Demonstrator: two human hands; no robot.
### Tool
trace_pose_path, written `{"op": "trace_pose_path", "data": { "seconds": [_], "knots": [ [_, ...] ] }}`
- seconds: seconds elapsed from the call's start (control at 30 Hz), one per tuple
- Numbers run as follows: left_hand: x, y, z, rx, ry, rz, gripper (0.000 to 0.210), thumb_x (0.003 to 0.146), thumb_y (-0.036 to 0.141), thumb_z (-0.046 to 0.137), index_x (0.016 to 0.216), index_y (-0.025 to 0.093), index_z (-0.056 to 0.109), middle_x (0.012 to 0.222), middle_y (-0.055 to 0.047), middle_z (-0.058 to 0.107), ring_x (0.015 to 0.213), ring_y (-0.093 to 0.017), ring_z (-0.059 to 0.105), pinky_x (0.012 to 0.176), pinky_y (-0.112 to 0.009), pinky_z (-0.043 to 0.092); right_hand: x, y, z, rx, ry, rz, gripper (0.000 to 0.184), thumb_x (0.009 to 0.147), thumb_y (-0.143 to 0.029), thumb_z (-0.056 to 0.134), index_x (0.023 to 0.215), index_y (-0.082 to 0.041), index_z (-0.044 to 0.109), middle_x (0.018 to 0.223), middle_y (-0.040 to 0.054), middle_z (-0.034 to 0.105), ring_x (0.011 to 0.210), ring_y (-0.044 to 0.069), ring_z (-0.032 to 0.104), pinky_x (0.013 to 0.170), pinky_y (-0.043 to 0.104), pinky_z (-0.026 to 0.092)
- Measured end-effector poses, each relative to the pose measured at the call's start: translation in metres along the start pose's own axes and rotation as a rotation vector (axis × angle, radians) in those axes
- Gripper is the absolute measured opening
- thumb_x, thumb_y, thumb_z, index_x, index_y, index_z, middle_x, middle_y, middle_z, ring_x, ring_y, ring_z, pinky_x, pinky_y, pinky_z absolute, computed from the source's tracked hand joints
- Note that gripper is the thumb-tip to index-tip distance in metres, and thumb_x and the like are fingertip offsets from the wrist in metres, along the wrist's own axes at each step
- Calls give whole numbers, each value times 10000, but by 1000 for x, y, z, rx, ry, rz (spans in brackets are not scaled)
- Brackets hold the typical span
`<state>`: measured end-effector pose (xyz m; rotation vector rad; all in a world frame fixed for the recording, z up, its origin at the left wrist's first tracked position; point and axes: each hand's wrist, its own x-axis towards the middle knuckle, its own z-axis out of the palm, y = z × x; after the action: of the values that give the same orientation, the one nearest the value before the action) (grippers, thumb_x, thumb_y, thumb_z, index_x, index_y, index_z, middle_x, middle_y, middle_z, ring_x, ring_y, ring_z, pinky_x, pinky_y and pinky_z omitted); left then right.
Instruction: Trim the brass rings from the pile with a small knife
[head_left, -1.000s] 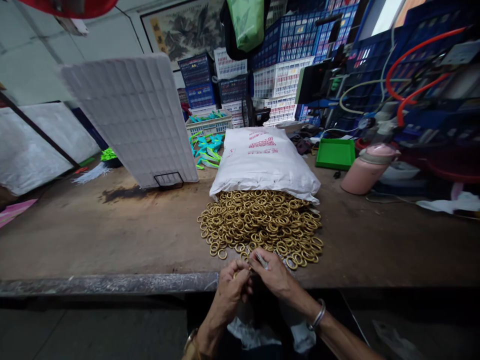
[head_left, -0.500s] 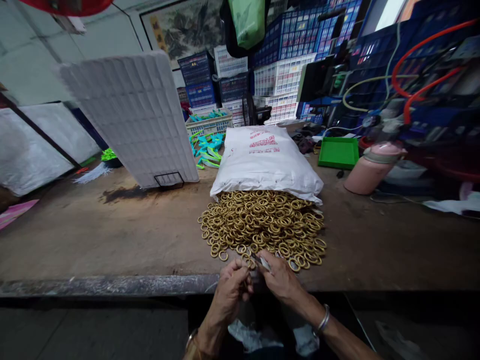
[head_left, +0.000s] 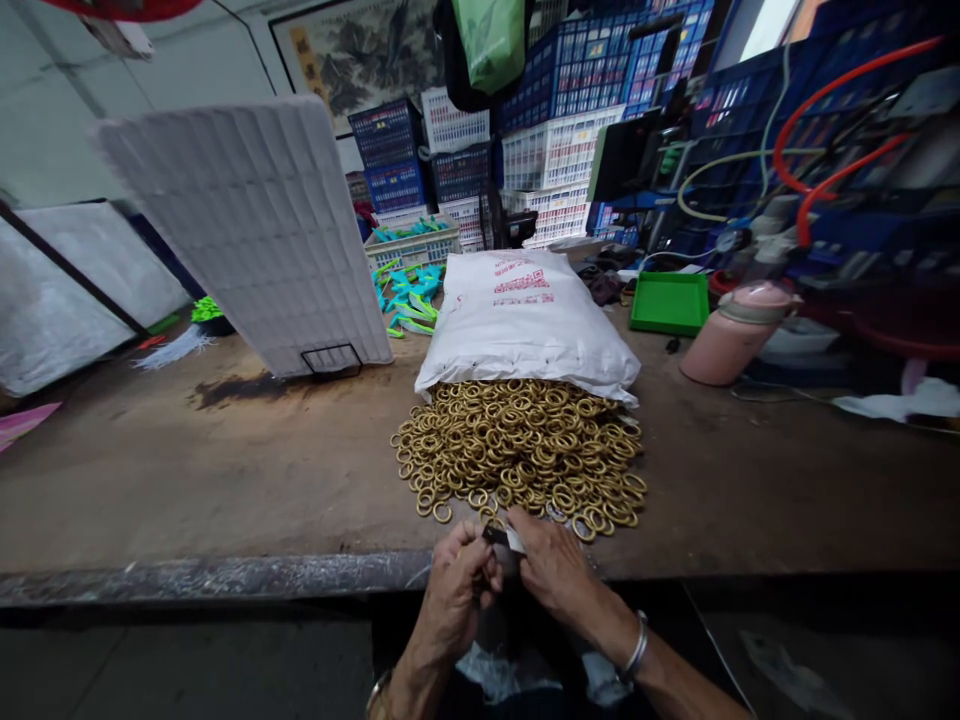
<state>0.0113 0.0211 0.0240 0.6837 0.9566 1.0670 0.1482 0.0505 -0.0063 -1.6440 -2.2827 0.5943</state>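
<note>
At the table's front edge my left hand [head_left: 459, 580] is closed, its fingers curled round what looks like a gold ring, mostly hidden. My right hand [head_left: 555, 565] grips a small knife [head_left: 496, 537] with a dark blade and a whitish part by the fingers. The blade points left and its tip meets the left fingertips. Just beyond both hands spreads a pile of gold rings [head_left: 525, 440]. It spills from under the near edge of a white sack [head_left: 525, 320] with red print, lying flat on the table.
A grey ribbed panel [head_left: 247, 230] stands left of the sack on the wooden table [head_left: 187, 480]. Turquoise and green strips [head_left: 412, 295] lie behind. On the right are a green tray [head_left: 669, 303] and a pink bottle [head_left: 731, 340]. Stacked crates [head_left: 559, 150] fill the back.
The knife blade has swung left and up to the left fingertips. My right hand has shifted slightly left. The whole view has moved a little.
</note>
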Motion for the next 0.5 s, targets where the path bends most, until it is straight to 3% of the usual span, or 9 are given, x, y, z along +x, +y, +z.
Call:
{"op": "trace_pose_path", "data": {
  "seconds": [0.17,0.23,0.33,0.4,0.5],
  "knots": [
    [-25,9,11,42,-234,-120,280,660,387,625,680,173,446,370,72,438,314,-48,365,346,-160,241,0,18,-13,-23,152,71,280,608,-36,376,817,-175,499,655,28,583,594,147,525,553,236,278],
    [-27,2,12,123,-251,-192,261,660,375,616,698,167,461,386,60,467,308,-50,380,322,-151,225,-1,33,-19,37,264,104,253,642,-77,373,824,-186,511,668,29,590,620,151,539,569,230,314],
    [-19,-26,7,193,-182,-309,223,653,346,589,702,165,468,461,46,510,320,-47,405,298,-137,211,-7,63,-26,140,440,250,201,739,-216,352,828,-194,531,650,32,594,584,155,540,547,230,356],
    [-11,-52,0,265,-217,-366,250,621,369,598,670,167,459,493,33,536,309,-50,411,290,-144,221,-15,80,-26,165,468,346,216,765,-296,345,791,-196,535,615,31,586,528,153,525,513,235,365],
    [-1,-87,-8,391,-184,-408,269,602,403,597,612,163,477,504,20,547,309,-58,419,298,-158,212,-30,91,-20,163,450,338,203,766,-320,364,789,-201,526,609,23,580,535,158,536,522,243,382]
  ]
}}
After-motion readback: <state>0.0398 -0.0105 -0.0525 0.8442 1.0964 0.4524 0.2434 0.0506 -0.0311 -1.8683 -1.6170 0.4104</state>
